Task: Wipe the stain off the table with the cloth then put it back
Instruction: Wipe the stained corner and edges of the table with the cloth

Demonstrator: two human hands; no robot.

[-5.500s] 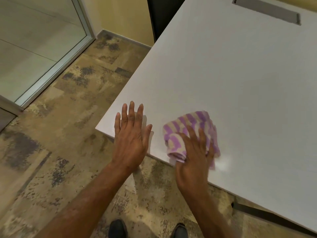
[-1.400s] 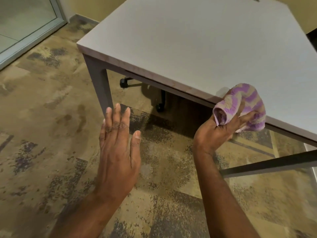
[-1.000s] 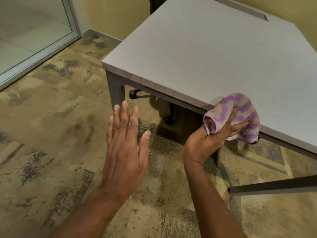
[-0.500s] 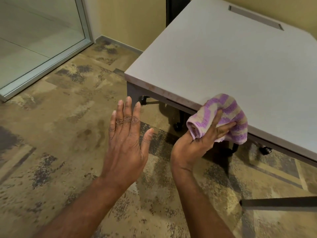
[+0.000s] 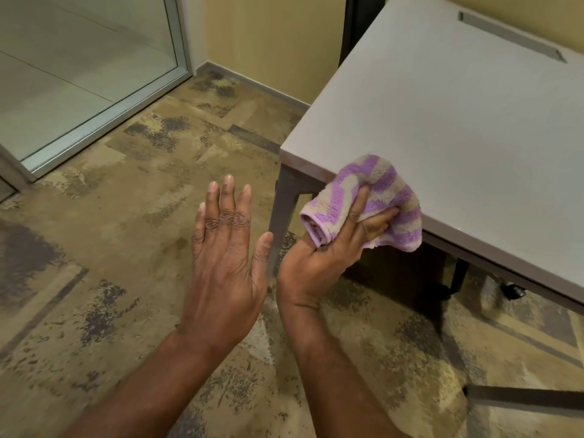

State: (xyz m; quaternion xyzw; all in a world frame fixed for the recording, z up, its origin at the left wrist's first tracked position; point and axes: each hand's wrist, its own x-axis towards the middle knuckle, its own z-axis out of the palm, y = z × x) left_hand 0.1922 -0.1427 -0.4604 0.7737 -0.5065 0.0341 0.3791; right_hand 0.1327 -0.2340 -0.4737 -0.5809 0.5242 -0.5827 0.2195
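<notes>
Beside table (image 5: 458,121), right hand (image 5: 319,263) clutches bunched cloth (image 5: 373,197); left hand (image 5: 226,270) flat.

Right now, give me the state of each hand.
Left hand: open, flat, holding nothing, over the floor.
Right hand: closed on the cloth at the table edge.

1 head view, facing down, near table (image 5: 458,128)

- Cloth (image 5: 376,188): wavy stripes, purple and beige.
- Table (image 5: 458,121): plain pale grey top, darker grey-brown legs.
- Carpet (image 5: 110,248): tan and ochre patches, mottled with dark grey speckles.
- Wall (image 5: 271,39): flat yellow.
- Door frame (image 5: 104,118): silver-grey.
</notes>
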